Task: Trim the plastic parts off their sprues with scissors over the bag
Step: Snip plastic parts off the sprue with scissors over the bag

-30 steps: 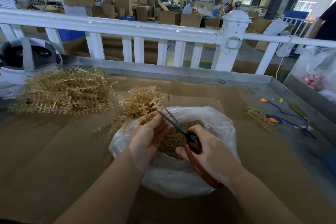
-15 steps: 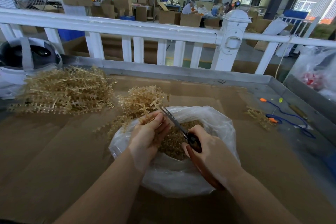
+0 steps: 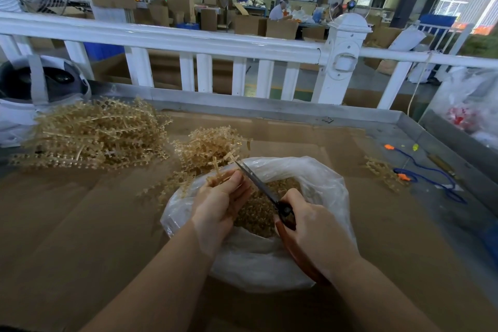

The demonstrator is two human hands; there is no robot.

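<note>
Behind, running along the table's (image 3: 80,224) far edge: a white railing (image 3: 188,40). Lying toward the far-left corner, two sprue heaps (image 3: 94,135) (tangled, uncountable). Pinching one sprue (image 3: 223,170) over the bag (image 3: 323,186) mid-table: left hand (image 3: 218,202). Gripping one pair of scissors (image 3: 256,180): right hand (image 3: 315,229).

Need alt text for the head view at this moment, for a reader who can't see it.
Over an open clear plastic bag of cut parts, the left hand grips a tan plastic sprue while the right hand holds red-handled scissors against it. Piles of sprues lie on the cardboard-covered table.
</note>
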